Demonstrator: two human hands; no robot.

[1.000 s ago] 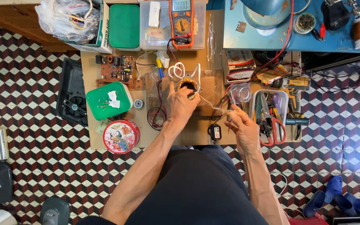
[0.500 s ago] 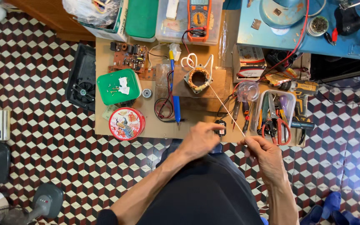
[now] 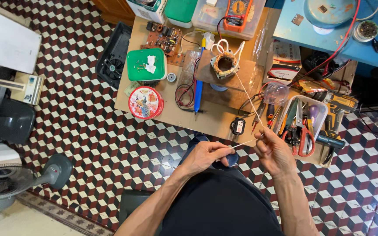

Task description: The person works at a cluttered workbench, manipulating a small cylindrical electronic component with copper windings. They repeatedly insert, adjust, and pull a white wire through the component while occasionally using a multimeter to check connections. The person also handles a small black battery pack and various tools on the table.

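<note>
My left hand [image 3: 206, 156] and my right hand [image 3: 275, 150] are held close together above my lap, just in front of the low wooden table [image 3: 215, 120]. Both pinch a thin white string [image 3: 249, 99]. The string runs taut from my right hand up to a small motor stator with copper windings [image 3: 224, 64] that sits on a wooden block on the table. A short length of the string spans between my two hands.
On the table lie a green box with screws [image 3: 145, 64], a round red tin [image 3: 145, 102], a circuit board [image 3: 162, 37], a blue pen-like tool [image 3: 199, 83], an orange multimeter [image 3: 238, 13] and a tray of pliers and scissors [image 3: 302, 124]. A yellow drill [image 3: 340, 107] lies right. Fans stand left.
My left hand has left the stator and both hands have drawn back toward my body, pulling the white string out long and taut. The view has tilted and shifted.
</note>
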